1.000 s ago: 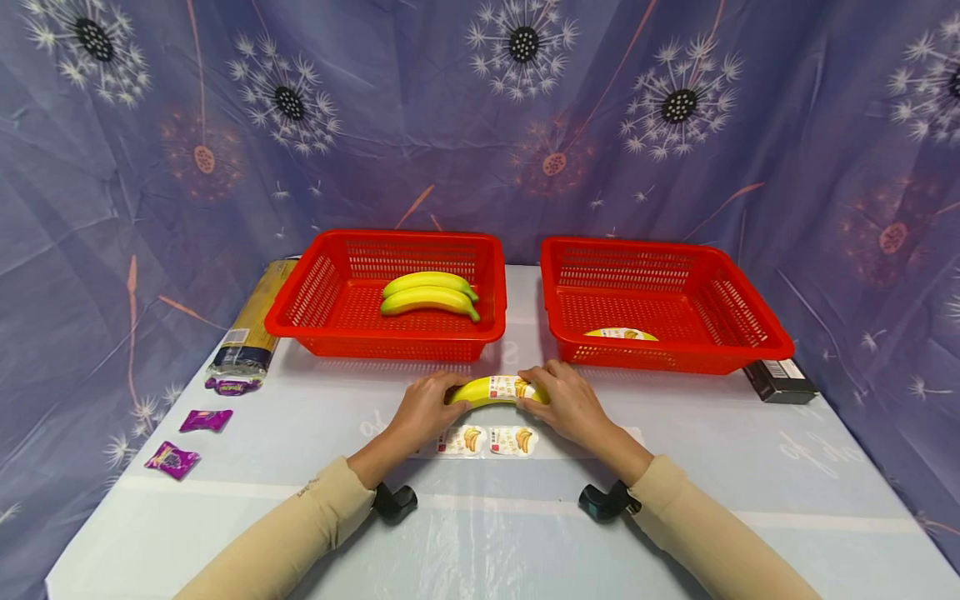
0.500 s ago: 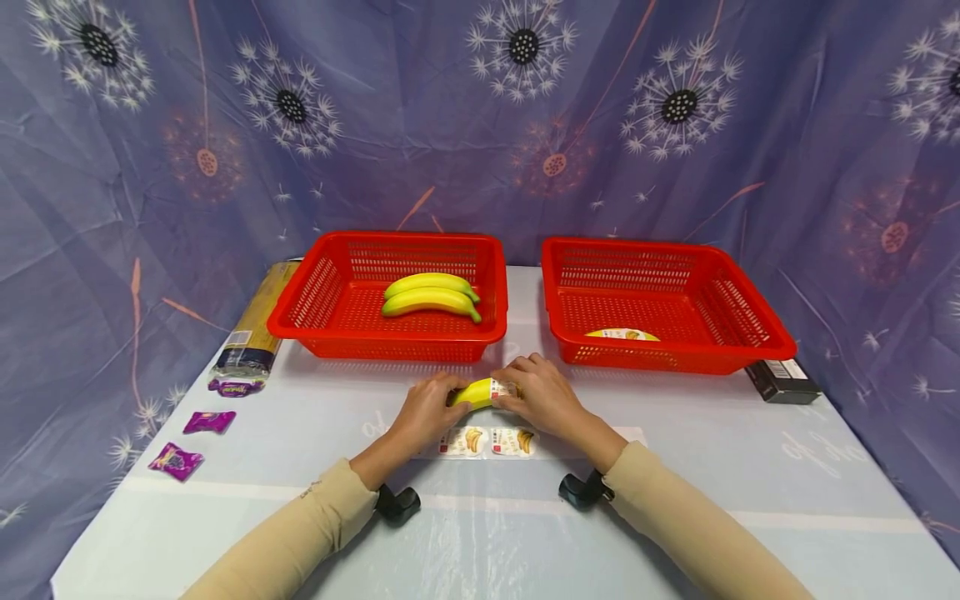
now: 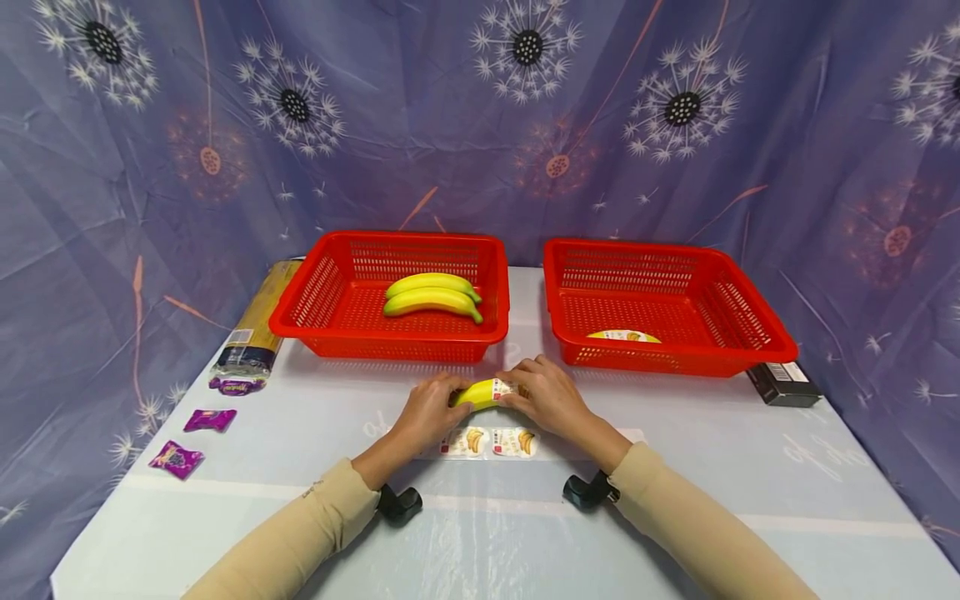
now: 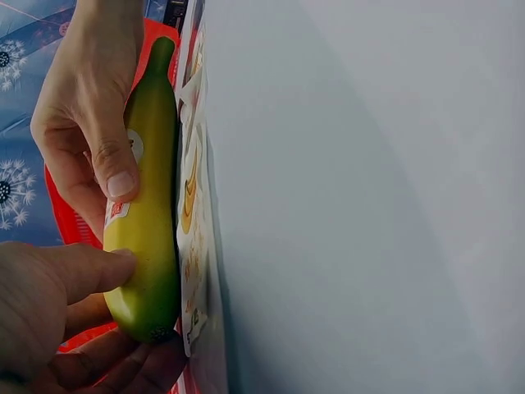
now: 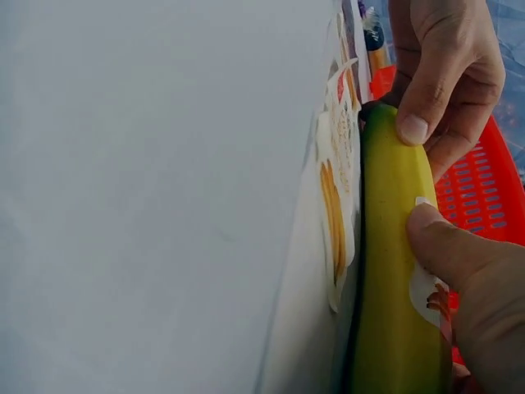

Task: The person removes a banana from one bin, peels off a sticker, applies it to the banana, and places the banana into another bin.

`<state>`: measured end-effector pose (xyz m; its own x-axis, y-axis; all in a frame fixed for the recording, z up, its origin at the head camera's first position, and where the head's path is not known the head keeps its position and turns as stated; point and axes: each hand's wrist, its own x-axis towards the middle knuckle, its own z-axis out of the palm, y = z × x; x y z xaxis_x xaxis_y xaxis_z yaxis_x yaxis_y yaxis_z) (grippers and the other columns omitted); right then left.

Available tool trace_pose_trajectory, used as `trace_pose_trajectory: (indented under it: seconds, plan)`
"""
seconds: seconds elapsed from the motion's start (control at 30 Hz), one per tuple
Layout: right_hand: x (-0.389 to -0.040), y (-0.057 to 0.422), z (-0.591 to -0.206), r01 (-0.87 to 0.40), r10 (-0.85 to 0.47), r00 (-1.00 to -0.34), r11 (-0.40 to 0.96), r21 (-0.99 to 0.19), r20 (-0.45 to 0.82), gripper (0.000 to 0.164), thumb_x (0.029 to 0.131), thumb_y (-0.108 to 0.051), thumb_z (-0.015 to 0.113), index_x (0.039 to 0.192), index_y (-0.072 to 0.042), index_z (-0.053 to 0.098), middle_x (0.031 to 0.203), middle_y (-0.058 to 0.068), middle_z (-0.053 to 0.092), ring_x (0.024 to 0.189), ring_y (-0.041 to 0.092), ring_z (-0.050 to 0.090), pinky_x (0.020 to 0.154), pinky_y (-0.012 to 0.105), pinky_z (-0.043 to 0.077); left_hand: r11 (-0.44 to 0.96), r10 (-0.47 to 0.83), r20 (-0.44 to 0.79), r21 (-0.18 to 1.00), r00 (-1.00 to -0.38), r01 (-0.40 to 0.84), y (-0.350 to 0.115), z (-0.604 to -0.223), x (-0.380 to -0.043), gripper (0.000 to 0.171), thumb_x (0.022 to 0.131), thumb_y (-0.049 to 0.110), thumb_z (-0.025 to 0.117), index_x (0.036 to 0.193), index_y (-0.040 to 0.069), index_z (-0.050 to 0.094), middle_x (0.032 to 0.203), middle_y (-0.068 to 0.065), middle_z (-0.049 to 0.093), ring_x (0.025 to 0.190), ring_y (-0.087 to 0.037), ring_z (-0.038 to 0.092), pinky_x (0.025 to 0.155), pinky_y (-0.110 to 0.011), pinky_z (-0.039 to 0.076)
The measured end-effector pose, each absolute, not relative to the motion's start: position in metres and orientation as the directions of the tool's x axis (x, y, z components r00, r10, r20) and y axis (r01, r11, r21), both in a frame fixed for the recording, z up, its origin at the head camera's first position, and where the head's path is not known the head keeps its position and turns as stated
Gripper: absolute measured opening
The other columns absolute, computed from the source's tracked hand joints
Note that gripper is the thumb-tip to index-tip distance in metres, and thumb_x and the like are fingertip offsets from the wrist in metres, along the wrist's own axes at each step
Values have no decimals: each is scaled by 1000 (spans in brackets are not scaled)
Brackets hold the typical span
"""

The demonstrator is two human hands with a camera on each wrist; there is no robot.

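Both hands hold a yellow banana (image 3: 475,395) just behind a strip of stickers (image 3: 513,442) on the table. My left hand (image 3: 427,412) grips its blunt end, thumb on the near side, as the left wrist view shows on the banana (image 4: 148,271). Around the stem half is my right hand (image 3: 551,396), hiding that part from the head view. A white banana-print label (image 3: 504,388) lies on the peel, partly covered by the right hand. In the right wrist view, the right thumb (image 5: 443,242) presses at the label's edge (image 5: 425,291).
Two bananas (image 3: 431,302) lie in the left red basket (image 3: 390,347). A labelled banana (image 3: 624,336) sits in the right red basket (image 3: 667,360). Purple wrapped candies (image 3: 177,459) and a gold packet (image 3: 258,321) are at left; a black box (image 3: 783,385) stands behind right.
My right hand has slid left along the banana and then slightly back right, covering more of the label than at first. The left hand keeps its grip at the other end.
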<state>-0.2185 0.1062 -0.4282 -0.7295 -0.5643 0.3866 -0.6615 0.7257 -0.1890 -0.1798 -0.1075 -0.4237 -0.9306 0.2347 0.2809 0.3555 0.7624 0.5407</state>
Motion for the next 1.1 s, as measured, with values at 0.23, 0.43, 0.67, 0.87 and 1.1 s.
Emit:
trace_pose_trajectory:
  seconds: [0.23, 0.43, 0.67, 0.87, 1.1]
  plan:
    - [-218, 110, -429, -650, -562, -742, 737, -186, 365, 45, 76, -43, 75, 113, -19, 69, 97, -1, 69, 80, 16, 52, 71, 30, 43, 770, 235, 260, 539, -937, 343, -107, -424, -179, 26, 78, 15, 72, 103, 7, 71, 98, -7, 69, 92, -22, 64, 82, -40, 48]
    - [-216, 115, -428, -631, -549, -761, 749, -201, 346, 47, 76, -43, 75, 115, -17, 69, 102, 2, 69, 87, 20, 55, 79, 36, 46, 756, 229, 269, 556, -935, 346, -106, -424, -179, 26, 78, 14, 72, 103, 7, 71, 98, -7, 69, 91, -22, 63, 82, -39, 48]
    - [-214, 119, -426, -617, -534, -774, 757, -216, 340, 47, 77, -41, 74, 115, -13, 69, 104, 3, 68, 90, 20, 54, 84, 38, 47, 751, 226, 268, 564, -936, 343, -104, -426, -179, 27, 78, 13, 72, 104, 6, 71, 99, -7, 69, 92, -22, 64, 83, -39, 48]
    - [-213, 123, -428, -608, -524, -783, 759, -233, 335, 50, 77, -41, 74, 118, -13, 67, 105, 3, 67, 90, 19, 54, 80, 38, 48, 751, 228, 263, 565, -937, 341, -104, -427, -179, 27, 78, 13, 72, 104, 6, 71, 100, -8, 69, 93, -23, 64, 84, -40, 48]
    - [-213, 129, -432, -577, -490, -808, 772, -268, 327, 52, 76, -42, 75, 119, -15, 66, 105, 3, 67, 94, 22, 56, 81, 40, 48, 751, 221, 256, 571, -941, 332, -104, -426, -179, 27, 79, 15, 72, 105, 7, 71, 99, -7, 69, 93, -22, 63, 85, -40, 47]
